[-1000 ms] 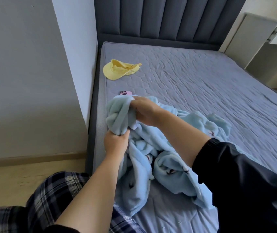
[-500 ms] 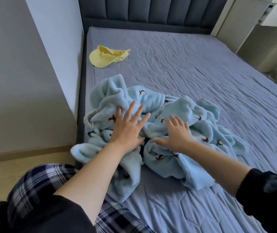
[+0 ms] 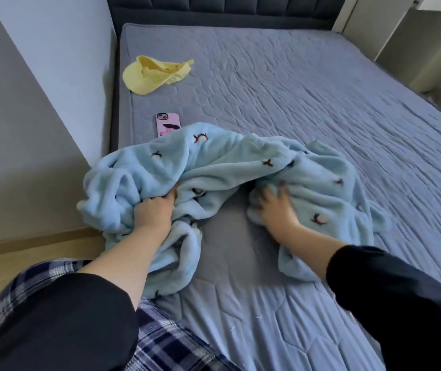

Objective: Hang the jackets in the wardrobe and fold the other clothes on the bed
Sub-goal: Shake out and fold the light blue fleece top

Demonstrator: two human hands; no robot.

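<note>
The blue fleece [image 3: 214, 162] bunches round left fingers [image 3: 168, 198], under right fingers [image 3: 267, 196].

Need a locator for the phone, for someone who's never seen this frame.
Start at the grey quilted bed and follow its left edge, the wall side. Between the yellow cap nearer the headboard and the crumpled light-blue fleece, the phone lies flat. It is the only small, rigid rectangle there, in a pink case.

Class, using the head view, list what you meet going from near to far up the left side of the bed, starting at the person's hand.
First the left hand, gripping the blue fleece → pink phone → yellow cap → dark headboard.
</note>
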